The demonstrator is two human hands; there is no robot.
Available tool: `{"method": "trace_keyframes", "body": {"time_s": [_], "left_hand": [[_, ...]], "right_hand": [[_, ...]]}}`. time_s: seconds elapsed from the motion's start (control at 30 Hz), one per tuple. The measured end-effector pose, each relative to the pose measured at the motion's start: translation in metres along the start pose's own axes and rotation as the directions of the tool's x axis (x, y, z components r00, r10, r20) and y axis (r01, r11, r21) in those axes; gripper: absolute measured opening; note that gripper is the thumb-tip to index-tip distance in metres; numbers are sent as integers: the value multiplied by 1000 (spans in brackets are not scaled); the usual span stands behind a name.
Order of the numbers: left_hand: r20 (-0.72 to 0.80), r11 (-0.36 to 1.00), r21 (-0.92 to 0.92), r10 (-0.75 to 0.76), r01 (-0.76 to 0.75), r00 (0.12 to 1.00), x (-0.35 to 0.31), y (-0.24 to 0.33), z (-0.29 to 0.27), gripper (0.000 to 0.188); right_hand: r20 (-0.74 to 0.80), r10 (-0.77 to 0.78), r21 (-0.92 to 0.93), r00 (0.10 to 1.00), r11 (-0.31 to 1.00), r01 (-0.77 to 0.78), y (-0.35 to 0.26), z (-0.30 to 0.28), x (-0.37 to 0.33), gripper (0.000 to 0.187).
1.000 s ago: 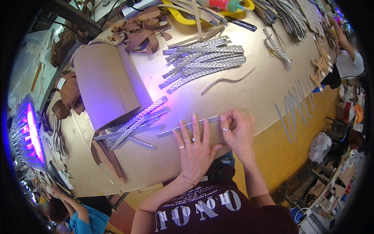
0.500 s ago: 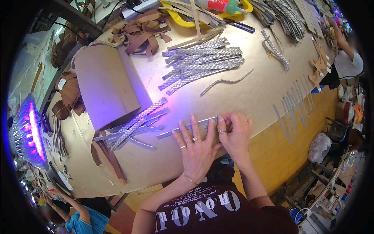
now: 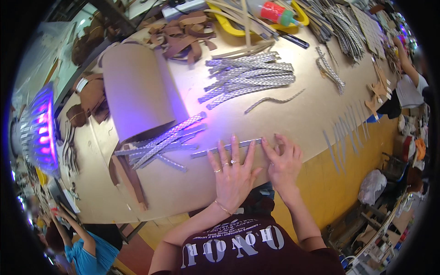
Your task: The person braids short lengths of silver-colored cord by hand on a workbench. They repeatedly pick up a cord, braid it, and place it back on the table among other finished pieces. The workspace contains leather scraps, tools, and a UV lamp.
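Lying under both hands' fingertips: strip (image 3: 224,147)

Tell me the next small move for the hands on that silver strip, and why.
Probably slide the left hand leftward along the silver strip, pressing it down. Both hands sit at the strip's right half, the right hand at its end, while the left part lies unpressed on the table near the pile of strips.

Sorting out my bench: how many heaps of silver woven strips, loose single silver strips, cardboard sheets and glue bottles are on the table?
Heaps of silver woven strips: 2
Loose single silver strips: 2
Curled cardboard sheet: 1
Glue bottle: 1
Total: 6
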State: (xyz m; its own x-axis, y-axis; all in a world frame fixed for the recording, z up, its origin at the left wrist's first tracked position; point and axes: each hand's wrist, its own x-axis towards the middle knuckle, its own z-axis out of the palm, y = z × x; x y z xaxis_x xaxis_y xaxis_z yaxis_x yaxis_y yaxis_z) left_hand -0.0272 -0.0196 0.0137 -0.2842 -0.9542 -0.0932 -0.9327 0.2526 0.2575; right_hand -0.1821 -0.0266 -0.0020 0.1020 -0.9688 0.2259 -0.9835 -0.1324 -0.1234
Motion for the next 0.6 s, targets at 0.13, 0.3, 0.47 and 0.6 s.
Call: {"method": "trace_keyframes", "body": {"time_s": [0.13, 0.3, 0.47, 0.6], "left_hand": [[-82, 993, -107, 42, -51, 996, -12, -26, -4, 65], [-236, 989, -19, 140, -149, 962, -8, -47, 0, 50], [-217, 980, -33, 183, -194, 959, 4, -41, -3, 46], [-264, 982, -16, 177, -188, 948, -6, -55, -25, 44]], "right_hand": [[4, 29, 10, 1000, 1000, -29, -3, -2, 0, 45], [-86, 94, 433, 992, 900, -48, -14, -25, 29, 37], [-156, -32, 954, 987, 254, 159, -66, -124, 66, 32], [376, 185, 925, 908, -25, -378, -120, -231, 59, 6]]}}
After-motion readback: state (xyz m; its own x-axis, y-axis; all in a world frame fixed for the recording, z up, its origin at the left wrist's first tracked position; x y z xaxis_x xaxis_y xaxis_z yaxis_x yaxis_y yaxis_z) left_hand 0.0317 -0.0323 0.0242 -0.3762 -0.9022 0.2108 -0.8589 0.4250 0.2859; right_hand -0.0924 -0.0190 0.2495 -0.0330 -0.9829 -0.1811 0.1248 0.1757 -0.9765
